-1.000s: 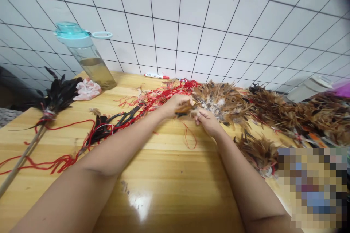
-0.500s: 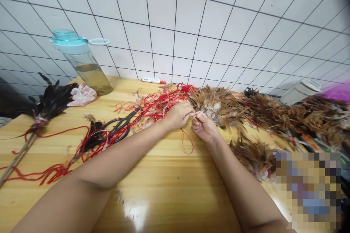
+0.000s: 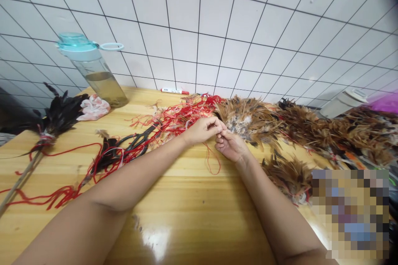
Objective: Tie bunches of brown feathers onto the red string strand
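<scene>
My left hand (image 3: 203, 128) and my right hand (image 3: 230, 144) meet fingertip to fingertip above the table, both pinched closed. Whatever lies between the fingertips is too small to make out. Just below them a thin loop of red string (image 3: 219, 166) rests on the wood; its upper end disappears behind the hands. A bundle of brown feathers (image 3: 259, 118) with pale fluff lies right behind my right hand. Beyond my left hand spreads a tangle of red strings (image 3: 189, 112).
Black-handled scissors (image 3: 139, 138) lie by my left forearm. Farther left are a black feather duster (image 3: 59, 109), a crumpled cloth (image 3: 94, 107) and a bottle (image 3: 104, 85). A marker (image 3: 174, 91) lies near the tiled wall. More brown feathers (image 3: 336, 130) cover the right side.
The fingers of my left hand have shifted, with thumb and forefinger now more arched apart from each other behind the pinch. My right hand has turned slightly; the red loop stays put.
</scene>
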{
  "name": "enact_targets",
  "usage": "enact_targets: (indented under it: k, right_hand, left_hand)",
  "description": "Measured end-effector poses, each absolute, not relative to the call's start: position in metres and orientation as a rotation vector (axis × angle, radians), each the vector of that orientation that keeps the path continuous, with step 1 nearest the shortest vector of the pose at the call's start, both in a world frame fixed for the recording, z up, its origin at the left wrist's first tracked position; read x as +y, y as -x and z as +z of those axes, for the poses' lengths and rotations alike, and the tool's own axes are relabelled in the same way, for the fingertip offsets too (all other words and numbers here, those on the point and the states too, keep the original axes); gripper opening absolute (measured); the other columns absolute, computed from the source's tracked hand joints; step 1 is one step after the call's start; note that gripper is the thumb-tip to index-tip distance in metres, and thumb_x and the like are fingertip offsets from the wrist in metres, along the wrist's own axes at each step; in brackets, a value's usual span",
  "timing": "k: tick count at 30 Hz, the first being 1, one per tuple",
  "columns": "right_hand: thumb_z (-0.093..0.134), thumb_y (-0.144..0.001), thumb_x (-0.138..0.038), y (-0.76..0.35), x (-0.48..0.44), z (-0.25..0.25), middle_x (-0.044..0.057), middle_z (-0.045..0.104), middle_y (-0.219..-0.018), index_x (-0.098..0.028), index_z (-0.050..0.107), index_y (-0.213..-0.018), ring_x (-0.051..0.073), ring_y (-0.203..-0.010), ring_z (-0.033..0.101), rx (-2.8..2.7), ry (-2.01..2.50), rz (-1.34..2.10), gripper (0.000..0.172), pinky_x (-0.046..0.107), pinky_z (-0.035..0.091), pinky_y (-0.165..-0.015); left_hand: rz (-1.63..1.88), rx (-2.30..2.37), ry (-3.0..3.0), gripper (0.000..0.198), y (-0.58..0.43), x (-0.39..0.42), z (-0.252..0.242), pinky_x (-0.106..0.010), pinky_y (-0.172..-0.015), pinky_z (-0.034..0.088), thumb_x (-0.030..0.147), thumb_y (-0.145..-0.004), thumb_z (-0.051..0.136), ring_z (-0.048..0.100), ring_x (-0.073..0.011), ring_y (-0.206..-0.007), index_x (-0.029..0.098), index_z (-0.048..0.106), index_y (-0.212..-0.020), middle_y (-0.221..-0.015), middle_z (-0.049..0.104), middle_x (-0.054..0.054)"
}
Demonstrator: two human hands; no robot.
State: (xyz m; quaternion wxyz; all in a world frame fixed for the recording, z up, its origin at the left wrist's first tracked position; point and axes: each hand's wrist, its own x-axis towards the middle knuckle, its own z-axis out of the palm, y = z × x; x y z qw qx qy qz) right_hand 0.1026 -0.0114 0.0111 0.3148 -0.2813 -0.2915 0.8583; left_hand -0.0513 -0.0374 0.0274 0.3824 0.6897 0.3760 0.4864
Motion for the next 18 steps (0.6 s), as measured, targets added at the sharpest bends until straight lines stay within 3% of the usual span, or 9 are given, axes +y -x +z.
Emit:
enact_targets:
  k: [5,12,18]
  right_hand:
    - [0.061,-0.078,-0.016,-0.1001,-0.013,0.0094,-0.005,0.052,-0.06,-0.018,0.052,-0.077,0.005,-0.047,0.039,-0.739,0.726,2.329,0.009,0.016,0.031,-0.045]
    - [0.057,-0.082,-0.017,-0.0996,-0.0134,0.0098,-0.004,0.05,-0.061,-0.018,0.049,-0.073,0.005,-0.048,0.037,-0.775,0.713,2.35,0.012,0.017,0.032,-0.047]
    - [0.055,-0.082,-0.015,-0.1005,-0.0153,0.0131,-0.004,0.049,-0.063,-0.017,0.048,-0.071,0.006,-0.051,0.037,-0.656,0.622,2.441,0.013,0.017,0.033,-0.048]
  left_hand:
    - [1.275,0.994,-1.547,0.021,0.0504,-0.0338,0.0235,-0.022,-0.068,0.046,0.031,-0.084,0.055,0.059,-0.0087,-0.07,0.01,0.056,-0.081,-0.078,0.063,-0.005]
    - [1.215,0.925,-1.474,0.019,0.0528,-0.0326,0.0236,-0.024,-0.069,0.049,0.024,-0.078,0.061,0.061,-0.0095,-0.068,0.01,0.058,-0.091,-0.079,0.066,-0.006]
    - [1.292,1.025,-1.674,0.012,0.0553,-0.0323,0.0274,-0.023,-0.074,0.048,0.018,-0.08,0.057,0.061,-0.0102,-0.079,0.011,0.062,-0.087,-0.085,0.065,-0.006]
